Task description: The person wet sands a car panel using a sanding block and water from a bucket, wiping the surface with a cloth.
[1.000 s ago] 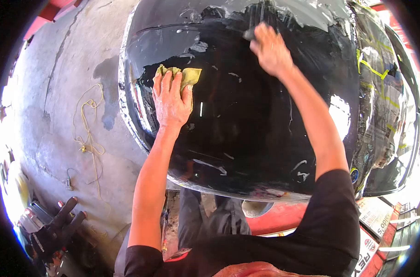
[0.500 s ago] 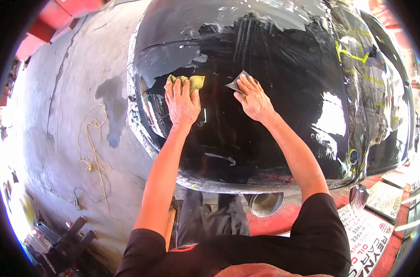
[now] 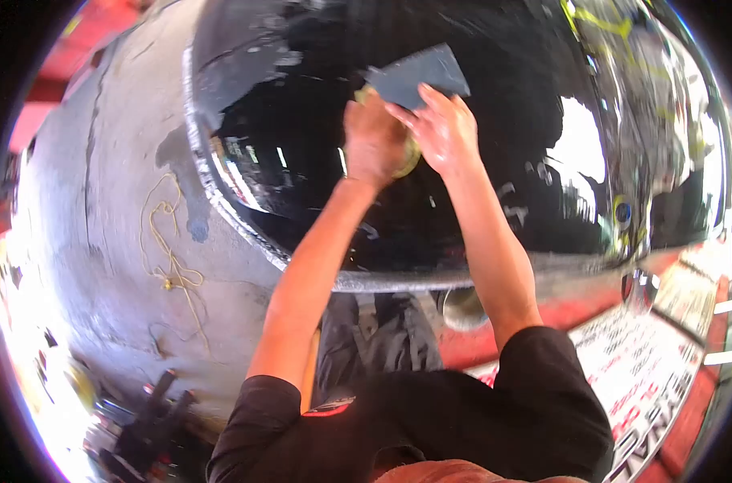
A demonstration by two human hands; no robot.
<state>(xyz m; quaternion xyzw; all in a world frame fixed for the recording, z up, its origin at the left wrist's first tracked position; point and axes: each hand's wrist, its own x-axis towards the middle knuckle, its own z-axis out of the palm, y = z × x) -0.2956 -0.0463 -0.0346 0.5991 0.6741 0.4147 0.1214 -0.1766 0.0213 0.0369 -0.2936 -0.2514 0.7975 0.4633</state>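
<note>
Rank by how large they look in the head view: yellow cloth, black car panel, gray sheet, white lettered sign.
Largest to smallest:
1. Black car panel
2. White lettered sign
3. Gray sheet

Yellow cloth: mostly hidden, so its full size is unsure; only small parts show.

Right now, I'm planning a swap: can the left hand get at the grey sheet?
Probably yes: the grey sheet is mostly uncovered near the left hand, though yellow cloth there and the right hand could hinder.

Left hand (image 3: 374, 143) with yellow cloth (image 3: 411, 159) moved over beside right hand (image 3: 446, 135); grey sheet (image 3: 420, 76) now showing broad face.
</note>
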